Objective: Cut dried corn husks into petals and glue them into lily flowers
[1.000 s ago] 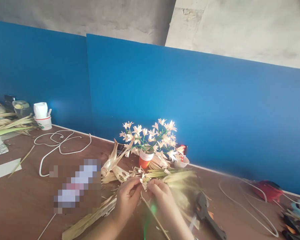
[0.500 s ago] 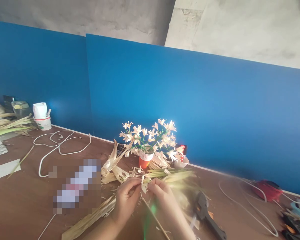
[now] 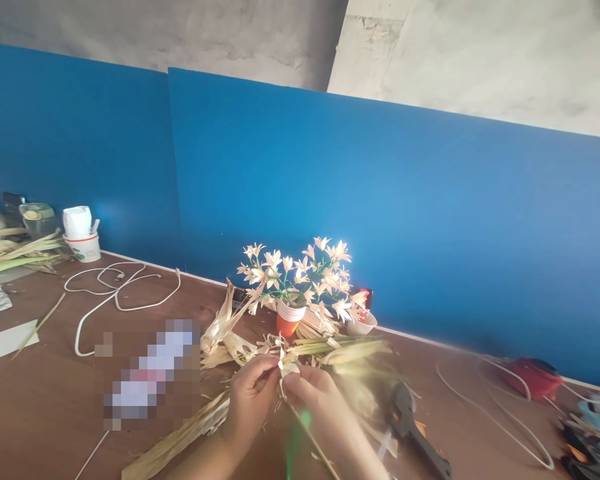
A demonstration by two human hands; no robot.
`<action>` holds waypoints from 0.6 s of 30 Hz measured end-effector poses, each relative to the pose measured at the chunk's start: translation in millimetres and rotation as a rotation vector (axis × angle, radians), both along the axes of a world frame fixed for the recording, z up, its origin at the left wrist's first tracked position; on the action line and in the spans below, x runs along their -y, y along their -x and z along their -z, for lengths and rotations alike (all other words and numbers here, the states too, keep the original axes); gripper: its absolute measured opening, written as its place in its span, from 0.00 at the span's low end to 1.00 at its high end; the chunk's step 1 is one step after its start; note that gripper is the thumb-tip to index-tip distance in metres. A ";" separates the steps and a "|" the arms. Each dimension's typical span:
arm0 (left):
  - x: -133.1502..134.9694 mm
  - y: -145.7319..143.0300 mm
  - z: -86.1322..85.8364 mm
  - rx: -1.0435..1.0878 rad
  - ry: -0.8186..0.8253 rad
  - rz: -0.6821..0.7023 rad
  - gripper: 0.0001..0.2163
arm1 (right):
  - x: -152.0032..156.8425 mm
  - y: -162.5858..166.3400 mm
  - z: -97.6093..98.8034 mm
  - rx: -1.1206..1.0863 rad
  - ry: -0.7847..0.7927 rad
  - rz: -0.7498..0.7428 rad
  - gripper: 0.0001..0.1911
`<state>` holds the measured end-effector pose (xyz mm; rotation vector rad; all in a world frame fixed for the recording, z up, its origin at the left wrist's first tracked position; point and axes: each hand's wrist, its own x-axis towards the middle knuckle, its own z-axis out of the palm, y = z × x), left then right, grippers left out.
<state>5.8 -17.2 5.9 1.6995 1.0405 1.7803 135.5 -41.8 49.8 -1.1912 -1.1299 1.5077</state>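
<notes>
My left hand and my right hand meet low in the middle of the view, fingers pinched together on a small pale husk flower at the top of a thin stick. The stick slants down to the right between my wrists. Dry corn husks and green-yellow leaf strips lie on the brown table just beyond my fingers. Behind them stands an orange paper cup filled with finished pale flowers.
A black glue gun lies right of my right hand. White cables loop at the left and a white cable at the right. A white cup, a jar and husks sit far left. A red object lies by the blue wall.
My two hands have drawn slightly closer together around the small flower. The camera view has drifted a little to the right.
</notes>
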 end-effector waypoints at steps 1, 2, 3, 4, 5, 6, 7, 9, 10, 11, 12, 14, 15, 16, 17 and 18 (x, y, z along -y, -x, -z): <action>-0.2 0.0 0.8 -0.008 -0.007 -0.004 0.07 | 0.3 1.2 1.4 -0.040 0.004 -0.008 0.13; -0.4 0.2 2.0 -0.017 -0.016 -0.007 0.07 | 0.7 2.3 1.7 -0.072 0.008 -0.010 0.12; -0.6 0.4 3.3 -0.025 -0.028 -0.011 0.07 | 1.2 3.3 1.2 -0.092 0.013 -0.009 0.11; -0.7 0.8 4.6 -0.035 -0.040 -0.014 0.07 | 1.7 4.2 -0.3 -0.098 0.021 -0.005 0.11; -0.7 1.2 5.9 -0.046 -0.051 -0.017 0.07 | 2.3 4.8 -2.3 -0.093 0.030 0.002 0.11; -0.6 1.6 7.0 -0.057 -0.058 -0.020 0.07 | 2.9 5.3 -4.6 -0.085 0.038 0.010 0.12; -0.3 2.0 7.9 -0.067 -0.064 -0.022 0.07 | 3.5 5.7 -6.8 -0.078 0.045 0.017 0.12; 0.4 2.7 8.4 -0.075 -0.078 -0.022 0.07 | 4.3 6.1 -10.1 -0.078 0.051 0.028 0.12; 0.8 2.8 8.3 -0.076 -0.083 -0.018 0.07 | 4.5 6.3 -10.9 -0.086 0.053 0.030 0.11; 1.2 2.9 7.8 -0.075 -0.088 -0.013 0.07 | 4.6 6.5 -11.3 -0.097 0.054 0.031 0.11; 1.5 3.0 7.3 -0.073 -0.092 -0.009 0.08 | 4.7 6.7 -11.4 -0.107 0.056 0.031 0.10; 2.0 2.9 6.1 -0.071 -0.100 -0.002 0.08 | 4.6 7.0 -10.8 -0.122 0.062 0.029 0.09; 2.1 2.8 5.6 -0.071 -0.103 0.000 0.08 | 4.6 7.0 -10.4 -0.127 0.067 0.029 0.09; 2.2 2.7 5.2 -0.070 -0.104 -0.001 0.08 | 4.5 7.0 -9.9 -0.128 0.071 0.028 0.09; 2.3 2.6 4.9 -0.068 -0.105 -0.003 0.08 | 4.5 6.9 -9.3 -0.127 0.074 0.028 0.09; 2.4 2.6 4.7 -0.068 -0.104 -0.002 0.08 | 4.5 6.7 -8.6 -0.126 0.074 0.026 0.09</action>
